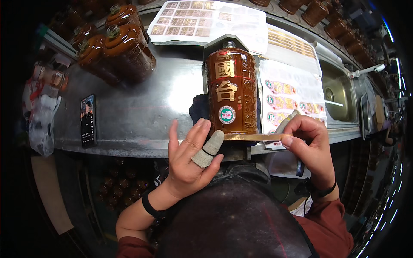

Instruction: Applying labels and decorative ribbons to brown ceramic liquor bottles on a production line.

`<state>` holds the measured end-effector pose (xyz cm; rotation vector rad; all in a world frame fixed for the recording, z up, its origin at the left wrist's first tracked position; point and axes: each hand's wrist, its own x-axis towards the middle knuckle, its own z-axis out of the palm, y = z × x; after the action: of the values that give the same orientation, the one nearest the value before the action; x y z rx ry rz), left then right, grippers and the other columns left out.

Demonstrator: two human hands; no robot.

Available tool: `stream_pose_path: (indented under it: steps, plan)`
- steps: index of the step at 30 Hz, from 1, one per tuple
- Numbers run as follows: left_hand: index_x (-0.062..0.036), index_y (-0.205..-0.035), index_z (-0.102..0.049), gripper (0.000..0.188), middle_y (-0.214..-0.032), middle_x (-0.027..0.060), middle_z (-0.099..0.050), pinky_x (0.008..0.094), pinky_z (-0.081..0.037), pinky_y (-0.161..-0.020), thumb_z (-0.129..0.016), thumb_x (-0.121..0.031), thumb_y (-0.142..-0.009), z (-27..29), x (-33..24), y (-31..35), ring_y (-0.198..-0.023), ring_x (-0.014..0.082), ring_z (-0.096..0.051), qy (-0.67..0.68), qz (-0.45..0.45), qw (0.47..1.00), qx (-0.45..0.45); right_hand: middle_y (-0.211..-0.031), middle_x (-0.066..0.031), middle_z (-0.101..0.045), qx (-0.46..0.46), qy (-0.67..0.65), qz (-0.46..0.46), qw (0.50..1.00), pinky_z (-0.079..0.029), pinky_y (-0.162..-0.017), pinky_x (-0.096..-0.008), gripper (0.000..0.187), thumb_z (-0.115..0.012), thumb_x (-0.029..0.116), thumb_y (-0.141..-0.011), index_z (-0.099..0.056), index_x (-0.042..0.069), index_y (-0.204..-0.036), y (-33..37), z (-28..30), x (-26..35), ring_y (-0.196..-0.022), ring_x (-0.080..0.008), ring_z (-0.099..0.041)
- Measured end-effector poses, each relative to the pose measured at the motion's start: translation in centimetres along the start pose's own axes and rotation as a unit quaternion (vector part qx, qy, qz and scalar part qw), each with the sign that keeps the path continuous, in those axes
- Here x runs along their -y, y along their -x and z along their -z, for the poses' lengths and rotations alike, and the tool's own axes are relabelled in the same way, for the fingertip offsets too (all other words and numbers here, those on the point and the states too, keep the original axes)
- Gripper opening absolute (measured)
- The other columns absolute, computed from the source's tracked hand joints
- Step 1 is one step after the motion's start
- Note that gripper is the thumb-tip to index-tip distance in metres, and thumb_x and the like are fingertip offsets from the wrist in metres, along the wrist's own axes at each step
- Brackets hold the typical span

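Note:
A large brown glass bottle [247,101] with gold lettering and a round white-green label lies on the metal bench, its neck pointing away from me. Along its near bottom edge runs a narrow gold strip [254,137]. My right hand [307,144] pinches the strip's right end between thumb and index finger; that index finger wears a grey cloth cover. My left hand [191,159] has its fingers stretched out, and its cloth-covered index fingertip is at the strip's left end by the bottle's lower left corner. A dark cloth [199,112] shows beside the bottle.
Several brown bottles [129,49] stand at the back left. A phone [88,120] playing video is propped on the left. Label sheets [206,19] lie behind the bottle, with more sheets [290,86] to its right. A sink [337,92] is at the right; a plastic bag [43,112] hangs far left.

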<state>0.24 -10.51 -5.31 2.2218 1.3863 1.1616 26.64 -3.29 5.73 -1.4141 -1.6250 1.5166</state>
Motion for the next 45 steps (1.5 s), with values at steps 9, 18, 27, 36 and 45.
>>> stream_pose_path:
  steps: [9,18,27,36,45]
  plan:
    - [-0.0010,-0.126,-0.067,0.046,-0.149,0.0272,-0.047,0.0672,-0.020,-0.113,-0.074,-0.016,-0.083,0.1,-0.8,-0.9,-0.135,0.0431,-0.050,-0.029,-0.007,0.999,0.014,-0.081,0.0008,-0.063,-0.021,0.004,-0.032,0.999,-0.044,-0.065,-0.0199,0.007,-0.068,0.006,-0.086,-0.064,0.001,-0.083,-0.5,0.1,-1.8,-0.074,-0.0036,-0.055]
    - [-0.0111,-0.127,-0.070,0.047,-0.151,0.0293,-0.043,0.0690,-0.023,-0.110,-0.075,-0.018,-0.081,0.2,-1.5,-1.7,-0.137,0.0432,-0.047,-0.076,-0.008,0.997,0.030,-0.080,0.0000,-0.064,-0.013,-0.016,-0.017,1.000,-0.047,-0.068,-0.0206,0.007,-0.067,0.005,-0.087,-0.064,0.001,-0.083,-1.3,0.0,-3.7,-0.075,-0.0047,-0.058]
    - [-0.0164,-0.124,-0.072,0.046,-0.150,0.0276,-0.046,0.0685,-0.024,-0.110,-0.074,-0.018,-0.078,0.3,-2.6,-3.6,-0.135,0.0445,-0.049,-0.133,-0.040,0.990,0.038,-0.081,-0.0005,-0.066,0.006,-0.054,-0.031,0.998,-0.049,-0.070,-0.0211,0.007,-0.068,0.005,-0.090,-0.064,0.000,-0.085,-1.7,-0.1,-4.6,-0.077,-0.0050,-0.060]
    - [-0.0162,-0.122,-0.073,0.048,-0.148,0.0249,-0.048,0.0724,-0.015,-0.111,-0.076,-0.019,-0.074,-2.1,-2.8,-5.9,-0.136,0.0498,-0.045,-0.142,-0.089,0.986,-0.013,-0.082,-0.0003,-0.065,0.014,-0.025,-0.036,0.999,-0.049,-0.069,-0.0213,0.007,-0.067,0.005,-0.090,-0.065,0.000,-0.086,-1.8,-0.2,-5.9,-0.076,-0.0055,-0.061]
    - [-0.0022,-0.137,-0.059,0.072,-0.146,0.0161,-0.055,0.0651,-0.002,-0.118,-0.082,-0.023,-0.072,-0.9,-0.5,-6.1,-0.140,0.0427,-0.044,-0.135,-0.038,0.990,-0.007,-0.082,0.0000,-0.064,0.021,-0.027,-0.005,0.999,-0.047,-0.069,-0.0216,0.008,-0.068,0.007,-0.089,-0.065,0.000,-0.086,-1.6,-0.7,-4.4,-0.078,-0.0053,-0.058]
